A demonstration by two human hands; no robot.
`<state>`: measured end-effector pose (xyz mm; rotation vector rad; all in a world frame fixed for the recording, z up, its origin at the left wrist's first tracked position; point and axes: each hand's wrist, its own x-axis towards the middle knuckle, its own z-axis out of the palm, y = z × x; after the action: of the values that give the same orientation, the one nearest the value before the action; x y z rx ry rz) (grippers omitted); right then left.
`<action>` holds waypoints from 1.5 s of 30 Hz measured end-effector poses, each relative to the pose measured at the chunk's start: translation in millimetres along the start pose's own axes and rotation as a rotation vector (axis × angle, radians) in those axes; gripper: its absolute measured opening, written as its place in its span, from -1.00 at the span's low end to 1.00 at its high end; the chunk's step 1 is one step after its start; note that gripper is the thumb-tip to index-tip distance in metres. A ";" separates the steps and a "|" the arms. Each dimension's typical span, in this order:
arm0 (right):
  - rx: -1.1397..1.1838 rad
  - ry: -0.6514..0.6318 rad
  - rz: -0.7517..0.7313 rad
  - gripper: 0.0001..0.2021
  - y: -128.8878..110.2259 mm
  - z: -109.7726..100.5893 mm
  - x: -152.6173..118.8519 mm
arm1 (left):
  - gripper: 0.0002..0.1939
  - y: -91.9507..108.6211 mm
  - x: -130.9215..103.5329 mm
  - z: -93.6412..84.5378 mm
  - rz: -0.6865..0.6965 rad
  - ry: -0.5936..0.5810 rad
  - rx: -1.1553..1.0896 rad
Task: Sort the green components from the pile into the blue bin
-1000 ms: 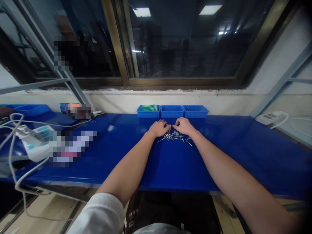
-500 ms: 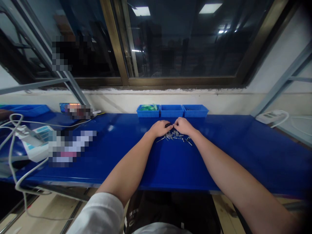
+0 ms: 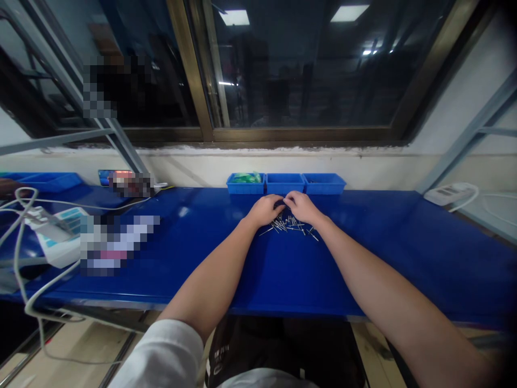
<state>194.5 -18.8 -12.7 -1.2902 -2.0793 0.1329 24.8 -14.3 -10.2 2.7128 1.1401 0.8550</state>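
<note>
My left hand (image 3: 265, 211) is curled above a loose pile of thin silver metal pins (image 3: 288, 223), its fingers and thumb bent inward. Close beside it, my right hand (image 3: 301, 207) is pinched, its fingertips meeting the left fingers. What either hand holds is too small and too hidden to make out. The pins, rivet- or nail-like, lie scattered on the blue tabletop (image 3: 274, 275) just below both hands. A few rest slightly apart on the right, by my right wrist.
Behind my hands, three blue bins (image 3: 284, 184) line the wall; the left one contains a green packet (image 3: 247, 178). On the left are a white device with cables (image 3: 60, 234), a phone-like screen (image 3: 115, 178) and more blue trays (image 3: 52, 182). A white device (image 3: 450, 193) sits far right.
My right hand has shifted slightly up and left, bringing its fingertips against my left hand. My left hand has risen a little. The pin pile looks much the same.
</note>
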 end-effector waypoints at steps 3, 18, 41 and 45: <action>0.151 -0.008 0.040 -0.81 -4.3 -2.9 -0.1 | -0.75 3.4 0.8 -2.5 -0.013 0.032 -0.029; 0.651 0.094 0.147 -0.78 -1.4 -11.1 0.6 | -0.75 -1.0 0.3 -6.7 -0.060 0.152 0.012; 0.251 0.319 0.317 -0.55 19.9 -11.1 16.6 | -0.53 -7.6 0.8 3.6 -0.236 0.193 0.056; -0.077 0.133 0.383 -0.25 20.3 -9.6 13.1 | -0.52 -9.0 1.8 6.6 -0.280 0.121 0.094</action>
<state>211.8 -0.2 -7.4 -1.6866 -1.7230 0.1321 23.5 -5.7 -17.4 2.5128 1.5750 0.9531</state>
